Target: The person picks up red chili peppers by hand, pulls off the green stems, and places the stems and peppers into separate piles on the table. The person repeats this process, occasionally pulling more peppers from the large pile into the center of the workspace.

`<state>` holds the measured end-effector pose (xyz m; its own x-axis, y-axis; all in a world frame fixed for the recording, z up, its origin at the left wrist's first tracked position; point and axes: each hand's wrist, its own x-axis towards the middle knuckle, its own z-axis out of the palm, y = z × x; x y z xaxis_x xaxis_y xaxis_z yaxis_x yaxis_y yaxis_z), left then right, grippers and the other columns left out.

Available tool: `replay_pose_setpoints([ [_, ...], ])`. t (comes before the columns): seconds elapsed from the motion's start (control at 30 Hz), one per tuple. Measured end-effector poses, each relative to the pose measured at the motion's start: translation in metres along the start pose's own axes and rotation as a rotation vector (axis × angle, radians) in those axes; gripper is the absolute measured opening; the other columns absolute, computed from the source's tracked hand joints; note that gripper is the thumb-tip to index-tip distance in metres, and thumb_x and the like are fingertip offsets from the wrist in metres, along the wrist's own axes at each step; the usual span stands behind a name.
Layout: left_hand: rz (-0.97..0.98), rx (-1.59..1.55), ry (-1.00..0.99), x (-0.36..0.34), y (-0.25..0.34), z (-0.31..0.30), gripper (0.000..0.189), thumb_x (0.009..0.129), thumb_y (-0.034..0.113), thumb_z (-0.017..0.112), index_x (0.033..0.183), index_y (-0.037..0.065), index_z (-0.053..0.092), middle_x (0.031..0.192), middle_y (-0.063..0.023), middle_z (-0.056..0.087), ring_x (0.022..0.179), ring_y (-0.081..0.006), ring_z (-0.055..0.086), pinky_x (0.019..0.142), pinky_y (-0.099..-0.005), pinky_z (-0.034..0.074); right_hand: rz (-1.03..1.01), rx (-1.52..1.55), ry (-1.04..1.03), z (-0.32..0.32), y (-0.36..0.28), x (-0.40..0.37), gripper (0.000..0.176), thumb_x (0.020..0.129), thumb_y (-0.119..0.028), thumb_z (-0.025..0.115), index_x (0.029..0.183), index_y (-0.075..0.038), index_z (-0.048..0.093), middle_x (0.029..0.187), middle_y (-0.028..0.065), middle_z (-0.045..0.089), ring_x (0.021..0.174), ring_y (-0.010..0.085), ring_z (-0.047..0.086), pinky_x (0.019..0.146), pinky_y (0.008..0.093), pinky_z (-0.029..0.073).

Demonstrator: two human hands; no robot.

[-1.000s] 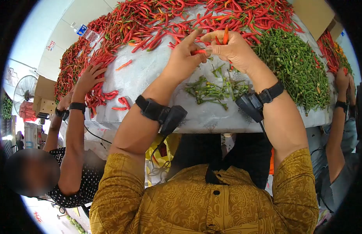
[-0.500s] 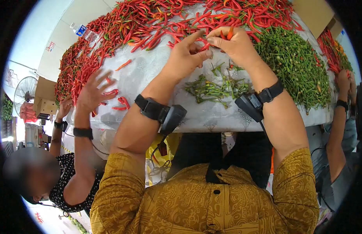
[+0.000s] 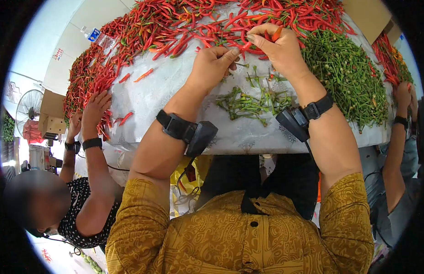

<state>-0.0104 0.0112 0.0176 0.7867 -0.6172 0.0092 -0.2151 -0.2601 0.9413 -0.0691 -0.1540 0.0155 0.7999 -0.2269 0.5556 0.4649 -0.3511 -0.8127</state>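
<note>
Presently, left hand [image 3: 213, 67]: thumb and fingers nearly together beside a green stem [image 3: 242, 65]; whether they grip it, cannot tell
Right hand [image 3: 281, 51]: fingers curled around an orange-red chili [image 3: 277, 34]
Loose stems [image 3: 237, 104]: on the counter [image 3: 152, 96], near both hands
Red chilies [image 3: 175, 23]: heaped beyond
Green heap [image 3: 344, 75]: right of the right hand

1. The heap [image 3: 175, 25] is cut off by the top edge.
2. Chillies [image 3: 277, 33] are partly hidden by the right hand [image 3: 286, 54].
3. The inside of the left hand [image 3: 209, 67] is hidden.
4. A co-worker's head [image 3: 37, 201] is blurred.
5. The label [image 3: 93, 34] is too small to be read.
</note>
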Motion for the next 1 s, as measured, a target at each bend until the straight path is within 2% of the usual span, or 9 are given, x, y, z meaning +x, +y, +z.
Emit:
replay_pose_setpoints([
  [0.27, 0.087, -0.021, -0.032, 0.001, -0.002, 0.000, 0.023, 0.084, 0.023, 0.053, 0.081, 0.002, 0.062, 0.062, 0.0013, 0.054, 0.052, -0.0032, 0.041, 0.044, -0.0180, 0.032, 0.029, 0.048, 0.031, 0.001, 0.000, 0.000, 0.017, 0.077, -0.018, 0.060, 0.082, -0.001, 0.061, 0.069, 0.0007, 0.058, 0.064, 0.0063, 0.049, 0.059, 0.0224, 0.041],
  [0.37, 0.163, 0.030, -0.043, -0.001, -0.001, -0.002, 0.021, 0.084, 0.020, 0.053, 0.081, 0.002, 0.062, 0.064, 0.0012, 0.055, 0.054, -0.0034, 0.042, 0.048, -0.0183, 0.033, 0.144, 0.058, -0.030, 0.000, 0.001, -0.001, 0.020, 0.078, -0.022, 0.061, 0.080, -0.002, 0.061, 0.064, 0.0002, 0.055, 0.058, 0.0053, 0.046, 0.053, 0.0211, 0.038],
  [0.43, 0.220, 0.001, -0.048, -0.002, 0.000, -0.002, 0.020, 0.084, 0.019, 0.053, 0.080, 0.001, 0.063, 0.066, 0.0012, 0.056, 0.055, -0.0038, 0.043, 0.050, -0.0186, 0.034, 0.297, 0.199, -0.053, -0.002, 0.003, -0.002, 0.026, 0.080, -0.027, 0.058, 0.084, -0.002, 0.061, 0.063, 0.0010, 0.055, 0.045, 0.0031, 0.040, 0.041, 0.0189, 0.031],
  [0.47, 0.219, 0.002, -0.048, -0.002, -0.001, -0.002, 0.020, 0.084, 0.019, 0.053, 0.080, 0.001, 0.063, 0.066, 0.0012, 0.056, 0.055, -0.0038, 0.043, 0.050, -0.0186, 0.034, 0.298, 0.199, -0.053, -0.001, 0.004, -0.001, 0.026, 0.080, -0.027, 0.058, 0.084, -0.002, 0.061, 0.063, 0.0010, 0.055, 0.045, 0.0031, 0.040, 0.041, 0.0189, 0.031],
  [0.53, 0.363, -0.027, -0.048, -0.002, -0.002, -0.001, 0.020, 0.084, 0.019, 0.053, 0.080, 0.002, 0.062, 0.065, 0.0011, 0.056, 0.056, -0.0042, 0.043, 0.050, -0.0186, 0.034, 0.326, 0.381, -0.057, 0.001, 0.007, -0.001, 0.026, 0.081, -0.027, 0.058, 0.083, -0.002, 0.060, 0.061, 0.0007, 0.054, 0.043, 0.0048, 0.040, 0.039, 0.0190, 0.031],
  [0.77, 0.416, -0.083, -0.084, -0.008, 0.006, 0.000, 0.020, 0.083, 0.018, 0.053, 0.079, 0.001, 0.062, 0.065, 0.0005, 0.056, 0.058, -0.0049, 0.045, 0.052, -0.0190, 0.035, 0.389, 0.518, -0.133, 0.001, 0.010, -0.001, 0.022, 0.081, -0.025, 0.057, 0.080, -0.004, 0.059, 0.062, 0.0004, 0.053, 0.046, 0.0049, 0.043, 0.041, 0.0188, 0.033],
  [0.87, 0.412, -0.115, -0.170, -0.009, 0.004, -0.003, 0.020, 0.084, 0.018, 0.053, 0.077, 0.001, 0.061, 0.065, 0.0001, 0.056, 0.058, -0.0058, 0.046, 0.052, -0.0200, 0.036, 0.445, 0.564, -0.086, 0.000, 0.007, -0.001, 0.020, 0.082, -0.025, 0.056, 0.079, -0.005, 0.059, 0.062, 0.0011, 0.054, 0.048, 0.0065, 0.045, 0.042, 0.0199, 0.033],
  [0.93, 0.413, -0.189, -0.261, -0.009, 0.001, -0.003, 0.020, 0.083, 0.017, 0.053, 0.075, 0.001, 0.061, 0.065, -0.0008, 0.056, 0.057, -0.0073, 0.046, 0.052, -0.0213, 0.036, 0.480, 0.641, -0.018, -0.003, 0.009, 0.001, 0.019, 0.082, -0.024, 0.055, 0.080, -0.004, 0.057, 0.064, 0.0021, 0.055, 0.052, 0.0107, 0.051, 0.045, 0.0221, 0.039],
  [1.0, 0.384, -0.169, -0.198, -0.009, 0.002, -0.005, 0.021, 0.082, 0.019, 0.054, 0.075, 0.000, 0.061, 0.065, -0.0013, 0.056, 0.057, -0.0083, 0.047, 0.052, -0.0219, 0.037, 0.537, 0.725, 0.063, -0.002, 0.004, 0.002, 0.019, 0.083, -0.023, 0.054, 0.082, -0.004, 0.056, 0.065, 0.0026, 0.056, 0.055, 0.0128, 0.053, 0.049, 0.0236, 0.043],
])
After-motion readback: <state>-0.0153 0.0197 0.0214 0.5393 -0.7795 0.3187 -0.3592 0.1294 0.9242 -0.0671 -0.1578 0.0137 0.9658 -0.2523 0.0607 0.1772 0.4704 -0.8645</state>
